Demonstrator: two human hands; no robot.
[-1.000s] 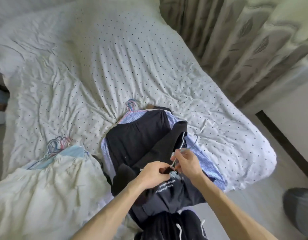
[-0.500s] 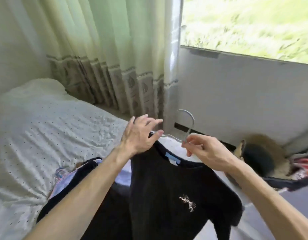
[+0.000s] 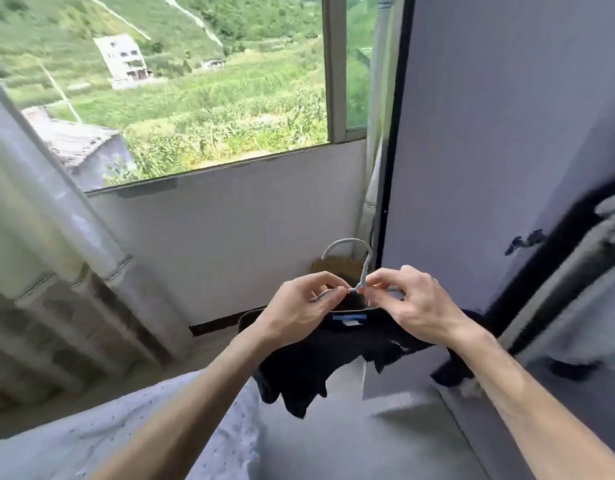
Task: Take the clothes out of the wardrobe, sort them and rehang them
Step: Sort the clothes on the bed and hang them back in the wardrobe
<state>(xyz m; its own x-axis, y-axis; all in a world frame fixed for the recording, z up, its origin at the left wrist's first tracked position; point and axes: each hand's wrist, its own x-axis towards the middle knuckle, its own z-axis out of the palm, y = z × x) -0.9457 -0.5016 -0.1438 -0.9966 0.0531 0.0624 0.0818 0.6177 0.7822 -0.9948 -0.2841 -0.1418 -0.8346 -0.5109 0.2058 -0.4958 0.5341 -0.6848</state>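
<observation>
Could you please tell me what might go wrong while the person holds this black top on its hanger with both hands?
1. The left hand and right hand only pinch the hanger at the thin base of its hook, so it could twist or slip.
2. The black top hangs bunched and uneven, so it may slide off one end.
3. Its sleeve on the right hangs close to the dark door edge and might snag.

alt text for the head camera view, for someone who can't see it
A left hand and a right hand pinch the neck of a grey hanger carrying a black top, by a bed. Behind are a curtain and a window onto green fields.
</observation>
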